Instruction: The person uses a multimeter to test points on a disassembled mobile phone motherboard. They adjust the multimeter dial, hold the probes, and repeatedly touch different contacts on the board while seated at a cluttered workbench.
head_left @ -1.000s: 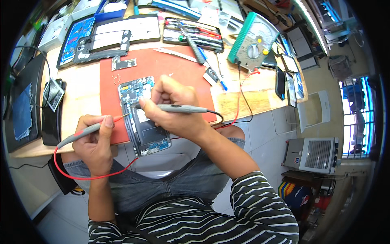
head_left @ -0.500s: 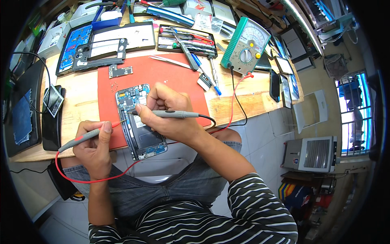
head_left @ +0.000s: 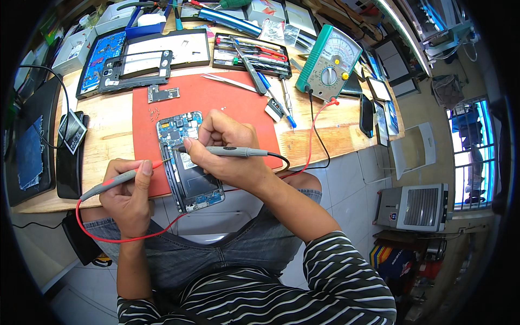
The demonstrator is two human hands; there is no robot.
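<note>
An opened phone (head_left: 189, 181) with its circuit board bared lies on the red mat (head_left: 238, 95), its lower end past the table's front edge. My left hand (head_left: 129, 197) is closed around a grey test probe with a red tip (head_left: 111, 183), which points at the board's left edge. A grey probe with a black tip (head_left: 238, 152) is pinched in my right hand (head_left: 230, 149), over the phone's upper middle. Whether either tip touches the board I cannot tell. Red and black leads run to a green analog multimeter (head_left: 329, 67) at the back right.
A loose circuit board (head_left: 163, 93) and several screws (head_left: 154, 114) lie on the mat. Tweezers (head_left: 230, 82) cross its far edge. Behind are a phone frame (head_left: 111, 81) and a tray of screwdrivers (head_left: 252, 54). Dark phones lie left (head_left: 69, 168) and right (head_left: 366, 116).
The view has shifted very slightly, so the table items sit a little to the right. Both hands keep their probes in nearly the same place over the phone.
</note>
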